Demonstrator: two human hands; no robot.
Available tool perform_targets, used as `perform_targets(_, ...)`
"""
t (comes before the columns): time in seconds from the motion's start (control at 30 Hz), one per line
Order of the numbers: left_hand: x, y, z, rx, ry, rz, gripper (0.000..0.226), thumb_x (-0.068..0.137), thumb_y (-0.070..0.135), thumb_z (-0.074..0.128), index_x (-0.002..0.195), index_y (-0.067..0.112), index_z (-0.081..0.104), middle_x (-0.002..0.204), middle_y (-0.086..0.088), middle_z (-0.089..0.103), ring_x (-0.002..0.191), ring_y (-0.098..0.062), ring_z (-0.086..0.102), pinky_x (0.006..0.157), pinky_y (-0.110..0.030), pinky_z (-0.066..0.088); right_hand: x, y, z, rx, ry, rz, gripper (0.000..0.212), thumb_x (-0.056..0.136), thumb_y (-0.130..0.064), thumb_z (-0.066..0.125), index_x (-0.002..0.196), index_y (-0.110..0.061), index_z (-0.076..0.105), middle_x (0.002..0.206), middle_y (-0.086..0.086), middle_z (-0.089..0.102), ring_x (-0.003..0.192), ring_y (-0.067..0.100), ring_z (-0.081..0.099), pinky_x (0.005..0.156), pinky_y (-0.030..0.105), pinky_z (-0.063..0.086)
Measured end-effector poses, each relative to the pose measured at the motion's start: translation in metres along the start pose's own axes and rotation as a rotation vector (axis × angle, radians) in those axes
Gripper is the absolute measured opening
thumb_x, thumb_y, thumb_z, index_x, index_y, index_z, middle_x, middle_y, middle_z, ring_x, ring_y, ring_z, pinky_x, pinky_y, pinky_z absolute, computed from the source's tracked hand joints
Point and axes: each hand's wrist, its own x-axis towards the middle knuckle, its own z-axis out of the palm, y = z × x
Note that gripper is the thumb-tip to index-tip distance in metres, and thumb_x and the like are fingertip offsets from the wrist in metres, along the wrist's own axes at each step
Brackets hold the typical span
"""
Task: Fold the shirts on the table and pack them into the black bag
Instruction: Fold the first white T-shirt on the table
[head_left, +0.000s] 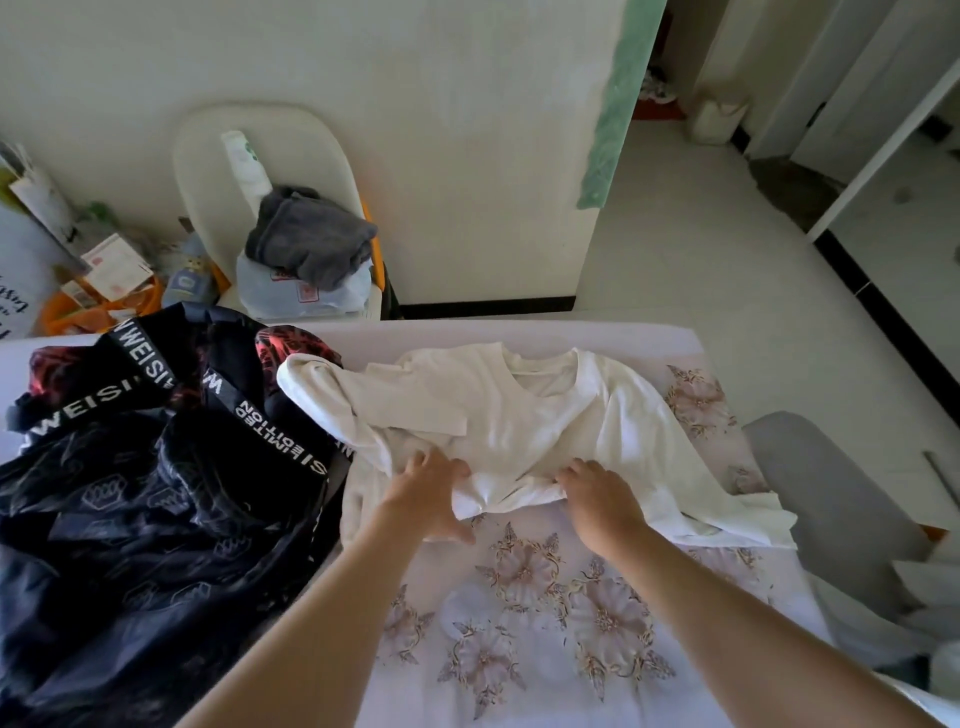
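Working just right of black bag (130, 493) slumped on tabletop (519, 691), left side.
Pinching bunched hem with left hand (431, 493), white shirt (519, 415) lying collar-away mid-tabletop, curling fingers of right hand (597, 493) into same hem farther right.

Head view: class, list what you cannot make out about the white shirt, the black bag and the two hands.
White shirt: its hem, head view, bunched under the right hand gripping it.
Left hand: head view, fingertips sunk in cloth; gripping or pressing unclear.
Black bag: head view, cut off by left and bottom edges; its own folds hide the opening and contents.
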Motion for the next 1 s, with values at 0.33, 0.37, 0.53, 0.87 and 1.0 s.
perform_targets(0.33,0.012,-0.014,-0.069,-0.433,0.110,-0.023,0.017,0.101,0.020,0.047,0.090,0.021,0.060,0.085,-0.001,0.062,0.064,-0.013,0.053,0.054,-0.024,0.042,0.021,0.059,-0.069,0.160,0.401,0.058,0.034,0.083,-0.012,0.041,0.072,-0.011,0.073,0.045,-0.005,0.049,0.042,0.019,0.050,0.049,0.020,0.029)
perform_targets(0.37,0.016,-0.012,-0.074,-0.422,0.230,-0.066,0.015,0.100,0.020,0.048,0.100,0.023,0.063,0.093,-0.002,0.064,0.072,-0.015,0.058,0.060,-0.026,0.047,0.026,0.064,-0.074,0.125,0.428,0.076,0.034,0.083,-0.015,0.039,0.078,-0.011,0.073,0.056,0.001,0.059,0.052,0.023,0.057,0.055,0.026,0.039)
perform_targets(0.53,0.019,0.015,-0.043,-0.173,0.703,-0.071,0.037,0.090,0.003,0.056,0.121,0.023,0.060,0.120,-0.002,0.057,0.112,-0.025,0.050,0.093,-0.037,0.044,0.028,0.063,-0.067,0.045,0.470,0.220,0.052,0.065,0.010,0.063,0.114,-0.008,0.058,0.098,0.016,0.058,0.085,0.035,0.056,0.068,0.042,0.049)
perform_targets(0.87,0.026,0.021,0.024,0.136,0.288,0.002,0.048,0.074,0.043,0.075,0.117,0.034,0.055,0.128,0.007,0.045,0.127,-0.022,0.041,0.109,-0.038,0.029,-0.002,0.060,0.008,0.071,0.204,0.011,0.068,0.065,0.002,0.075,0.127,-0.018,0.054,0.121,0.004,0.051,0.109,0.023,0.053,0.092,0.038,0.049)
perform_targets(1.0,0.028,0.025,0.010,0.054,0.311,-0.084,0.013,0.096,0.028,0.059,0.105,0.027,0.069,0.104,0.005,0.063,0.101,-0.018,0.059,0.076,-0.024,0.041,0.014,0.064,0.002,0.020,0.310,0.165,0.053,0.061,0.000,0.083,0.109,-0.016,0.068,0.104,0.005,0.064,0.088,0.026,0.063,0.076,0.042,0.052)
